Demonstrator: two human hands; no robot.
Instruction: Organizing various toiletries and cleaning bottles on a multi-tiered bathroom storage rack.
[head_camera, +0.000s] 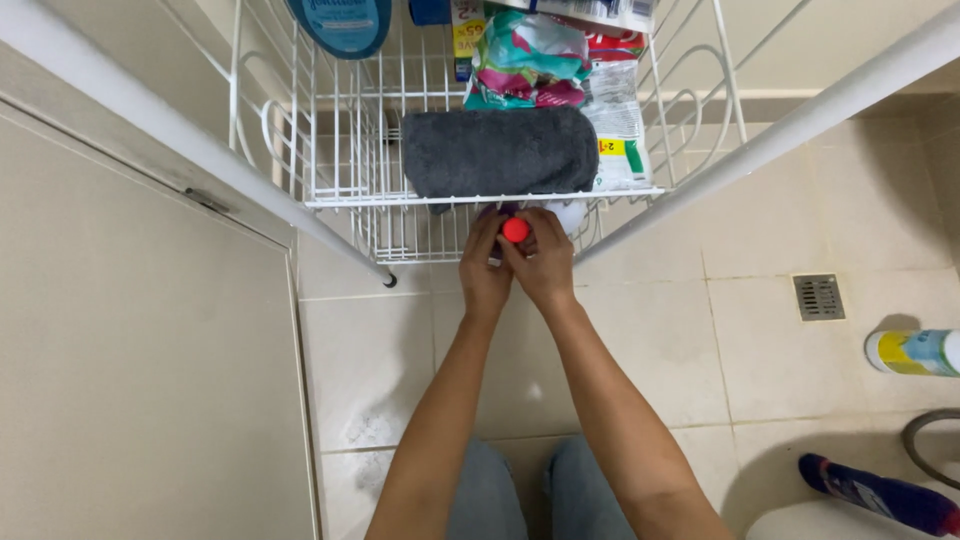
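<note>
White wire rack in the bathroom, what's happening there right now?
A person is reaching both hands to the white wire rack. The left hand and right hand together grip a small bottle with a round red cap at the lower shelf's front edge. A folded dark grey towel lies on the shelf above, beside colourful packets.

wire rack (330, 195) and grey towel (497, 150) block ahead, bare floor tiles (740, 340) right
</note>
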